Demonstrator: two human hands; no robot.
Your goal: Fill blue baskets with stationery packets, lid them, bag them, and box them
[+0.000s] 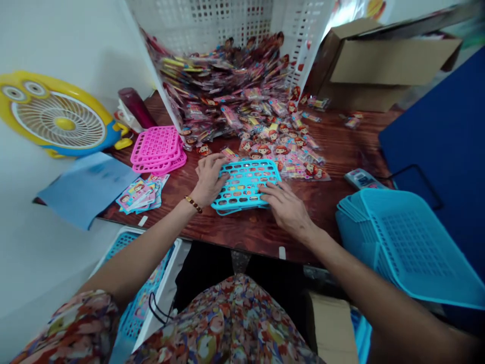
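A flat blue perforated plastic panel point(246, 174) lies on the dark wooden table in front of me, with another blue edge showing beneath it. My left hand point(209, 178) has its fingers bent around the panel's left edge, the thumb toward its holes. At the front right corner, my right hand point(285, 206) grips with its fingers over the rim. Just behind the panel spreads a pile of small clear packets point(280, 141) with cartoon girl heads and pink and yellow contents. Many more packets fill a white crate point(161, 83) tipped toward me.
Pink perforated panels point(159, 146) are stacked at left, beside printed cards point(140, 196), a blue sheet point(89, 184) and a yellow fan point(62, 119). Nested blue baskets point(420, 242) stand at right, near a grey device point(364, 178). A cardboard box point(375, 65) sits behind.
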